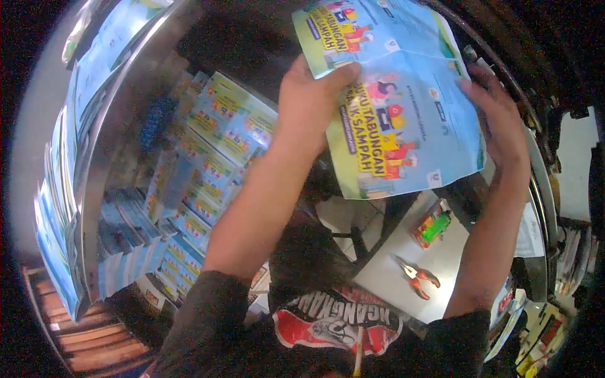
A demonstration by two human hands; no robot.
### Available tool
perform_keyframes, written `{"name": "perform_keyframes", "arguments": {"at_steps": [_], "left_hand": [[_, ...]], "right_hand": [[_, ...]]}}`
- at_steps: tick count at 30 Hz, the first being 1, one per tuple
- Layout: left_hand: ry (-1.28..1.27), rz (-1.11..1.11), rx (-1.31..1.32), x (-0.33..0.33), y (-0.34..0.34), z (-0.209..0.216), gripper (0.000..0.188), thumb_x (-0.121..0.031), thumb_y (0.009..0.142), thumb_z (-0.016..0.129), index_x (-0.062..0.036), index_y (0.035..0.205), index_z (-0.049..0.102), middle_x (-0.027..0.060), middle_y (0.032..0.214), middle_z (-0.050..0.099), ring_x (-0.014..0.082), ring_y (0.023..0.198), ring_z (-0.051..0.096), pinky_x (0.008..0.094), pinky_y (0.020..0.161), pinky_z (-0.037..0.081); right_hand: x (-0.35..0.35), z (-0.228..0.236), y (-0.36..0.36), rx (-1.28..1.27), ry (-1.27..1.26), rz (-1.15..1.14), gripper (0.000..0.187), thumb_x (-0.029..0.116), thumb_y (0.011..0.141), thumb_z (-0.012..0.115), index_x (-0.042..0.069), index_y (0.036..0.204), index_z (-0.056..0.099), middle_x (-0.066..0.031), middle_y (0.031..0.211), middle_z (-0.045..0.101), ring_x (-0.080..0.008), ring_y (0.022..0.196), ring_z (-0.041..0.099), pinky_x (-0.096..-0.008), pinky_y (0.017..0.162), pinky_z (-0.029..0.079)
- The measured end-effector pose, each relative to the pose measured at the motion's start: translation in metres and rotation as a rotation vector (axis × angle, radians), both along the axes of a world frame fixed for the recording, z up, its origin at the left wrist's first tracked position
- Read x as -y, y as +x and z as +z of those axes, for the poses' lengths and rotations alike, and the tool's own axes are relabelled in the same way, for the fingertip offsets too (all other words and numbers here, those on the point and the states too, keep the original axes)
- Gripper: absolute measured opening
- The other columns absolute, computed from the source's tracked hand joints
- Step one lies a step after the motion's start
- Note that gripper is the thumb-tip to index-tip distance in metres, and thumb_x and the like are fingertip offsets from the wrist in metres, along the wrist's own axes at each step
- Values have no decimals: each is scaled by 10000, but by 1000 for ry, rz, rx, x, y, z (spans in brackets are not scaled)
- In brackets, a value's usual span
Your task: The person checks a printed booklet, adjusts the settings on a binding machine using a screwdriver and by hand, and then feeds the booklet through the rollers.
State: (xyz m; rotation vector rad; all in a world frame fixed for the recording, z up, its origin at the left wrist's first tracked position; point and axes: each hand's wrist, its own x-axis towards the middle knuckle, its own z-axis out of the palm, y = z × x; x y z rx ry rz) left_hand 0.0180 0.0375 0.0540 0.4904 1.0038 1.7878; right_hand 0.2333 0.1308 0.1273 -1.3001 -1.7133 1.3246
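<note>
We hold the sheet (435,148) up before us: our left hand (305,104) pinches its left edge between fingers and thumb; how our right hand's (507,120) fingers grip, we cannot tell. Uneven pulling could crease it. On the tabletop (384,277), a lighter (437,227) lies on a pack (421,232), contents hidden.

We see a smooth, glossy paper sheet (422,107), metal pliers (410,272) with plastic-looking grips (431,277), and matt cloth sleeves (211,315).
</note>
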Motion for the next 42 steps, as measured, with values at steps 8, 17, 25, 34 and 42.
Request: {"name": "perform_keyframes", "arguments": {"at_steps": [8,17,25,34,42], "left_hand": [[9,83,-231,-6,23,-8,248,-44,807,638,-23,1046,576,85,946,662,183,786,647,320,708,528],[-6,-206,98,-6,26,-2,263,-112,817,645,-30,1061,590,87,927,659,194,786,646,347,704,536],[-51,-97,-18,-10,29,-1,216,-88,810,645,-33,1017,616,67,901,659,177,762,636,330,678,524],[-102,-101,-57,-6,27,5,214,-71,832,598,10,1029,601,98,911,652,194,754,638,317,670,513],[-50,-125,-40,-9,22,-3,218,-61,841,590,5,1049,594,93,917,650,191,782,638,324,691,514]], "right_hand": [[29,-17,48,-115,30,-270,435,154,812,637,-19,1189,508,-138,1012,627,-179,899,596,-304,817,463],[20,-28,62,-181,-31,-322,390,192,840,627,-11,1160,537,-142,1033,621,-196,922,595,-304,840,457],[76,-54,48,-851,-309,-240,398,220,886,562,6,1211,485,-132,1127,598,-236,1006,605,-382,836,518],[83,-57,13,-714,-300,-398,430,78,805,609,16,1210,479,-90,1098,602,-235,1004,595,-383,837,509],[89,-58,5,-766,-256,-358,365,26,861,514,-12,1222,470,-112,1192,558,-222,1082,556,-381,932,453]]}}
